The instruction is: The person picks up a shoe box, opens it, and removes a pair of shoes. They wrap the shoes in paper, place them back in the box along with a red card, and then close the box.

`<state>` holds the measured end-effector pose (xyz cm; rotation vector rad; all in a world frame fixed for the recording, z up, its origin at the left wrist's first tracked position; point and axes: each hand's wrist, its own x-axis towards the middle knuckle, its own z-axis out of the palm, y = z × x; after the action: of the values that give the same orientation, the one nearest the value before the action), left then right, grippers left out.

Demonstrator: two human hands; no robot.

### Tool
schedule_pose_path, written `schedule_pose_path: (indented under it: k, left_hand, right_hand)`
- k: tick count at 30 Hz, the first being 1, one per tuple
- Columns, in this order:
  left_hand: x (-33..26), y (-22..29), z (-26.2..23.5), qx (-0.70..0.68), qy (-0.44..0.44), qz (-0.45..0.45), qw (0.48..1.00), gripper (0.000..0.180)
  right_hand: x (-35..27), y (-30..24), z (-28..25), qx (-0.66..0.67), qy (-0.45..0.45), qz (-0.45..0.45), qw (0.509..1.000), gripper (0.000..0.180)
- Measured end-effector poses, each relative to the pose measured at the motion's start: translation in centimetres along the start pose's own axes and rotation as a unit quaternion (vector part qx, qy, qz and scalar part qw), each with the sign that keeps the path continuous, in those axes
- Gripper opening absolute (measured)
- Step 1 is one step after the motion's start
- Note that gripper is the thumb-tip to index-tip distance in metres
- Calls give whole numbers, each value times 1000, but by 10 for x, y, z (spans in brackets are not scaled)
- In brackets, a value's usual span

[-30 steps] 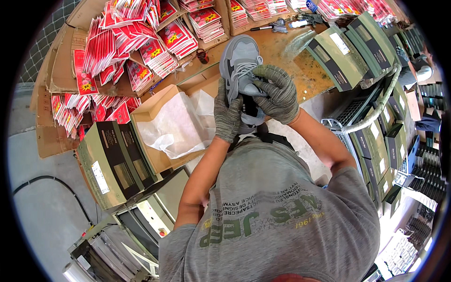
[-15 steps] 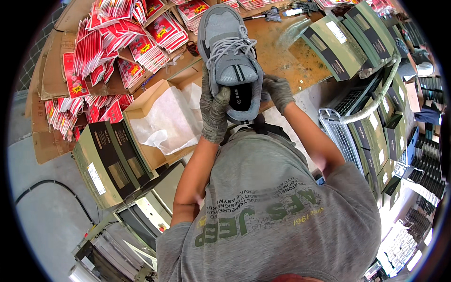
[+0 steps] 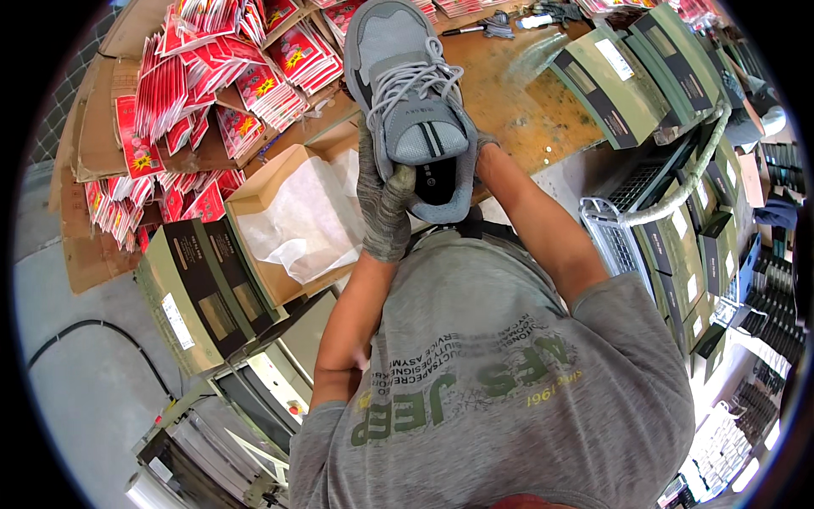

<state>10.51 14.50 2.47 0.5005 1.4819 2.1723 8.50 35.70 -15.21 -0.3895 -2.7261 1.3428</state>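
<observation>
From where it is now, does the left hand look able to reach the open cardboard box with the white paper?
Probably yes. The left hand is wrapped around the grey shoe, so it is busy, but the open box lies just to its left with nothing between them. It would need to let go first.

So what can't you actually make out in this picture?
- Right hand, head view: mostly hidden behind the grey sneaker; its grip cannot be judged.
- Sneaker's sole: faces away from the camera.
- Open cardboard box: white tissue paper covers whatever lies inside.
- Red packets: print too small and bent by the fisheye rim.
</observation>
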Motion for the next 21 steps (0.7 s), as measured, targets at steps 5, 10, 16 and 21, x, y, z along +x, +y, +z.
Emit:
schedule_pose_path:
  k: [5,10,16,21]
  left_hand:
    - [-3,0,-11,1,3,-1,1000,91]
    - [-8,-10,-31,9,56,-1,998,89]
    - [-12,-10,-39,-56,56,-19,997,75]
    - [-16,-11,-45,-59,64,-11,996,75]
  right_hand:
    - [-20,-8,4,291,75,180,937,39]
    - [-29,-5,4,429,104,355,824,39]
    - [14,-7,-13,-116,25,-34,992,35]
    - [-27,-16,-7,306,207,191,909,24]
